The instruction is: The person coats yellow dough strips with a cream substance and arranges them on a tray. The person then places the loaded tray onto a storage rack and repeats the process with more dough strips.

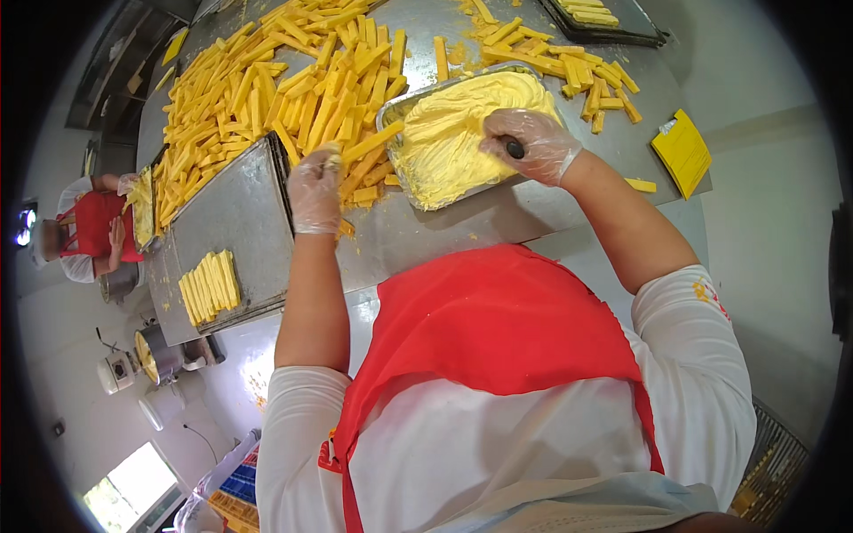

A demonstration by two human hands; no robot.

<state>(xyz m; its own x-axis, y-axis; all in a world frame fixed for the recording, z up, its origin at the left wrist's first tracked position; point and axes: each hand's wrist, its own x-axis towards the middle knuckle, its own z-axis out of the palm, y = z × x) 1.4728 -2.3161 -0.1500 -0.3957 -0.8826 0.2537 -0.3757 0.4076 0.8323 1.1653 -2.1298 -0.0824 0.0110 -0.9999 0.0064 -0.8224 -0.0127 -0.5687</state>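
Observation:
My left hand (316, 190), in a clear plastic glove, grips one end of a yellow cake-like stick (373, 142). The stick's far end reaches the left rim of a metal pan (388, 125) of pale yellow cream (460, 140). Over the pan's right side, my gloved right hand (536, 141) is closed on a black-handled tool (514, 149); its working end is hidden. A large heap of yellow sticks (333, 93) lies beyond my left hand. Left of that hand, a flat baking tray (246, 213) bears a row of cream-coated sticks (210, 286).
More loose sticks (586, 76) lie right of the pan, below a dark tray (600, 36) holding pale sticks. Yellow paper (681, 153) sits at the steel table's (413, 236) right edge. A co-worker (96, 223) stands at the far left. A mixer (118, 372) is beyond the table.

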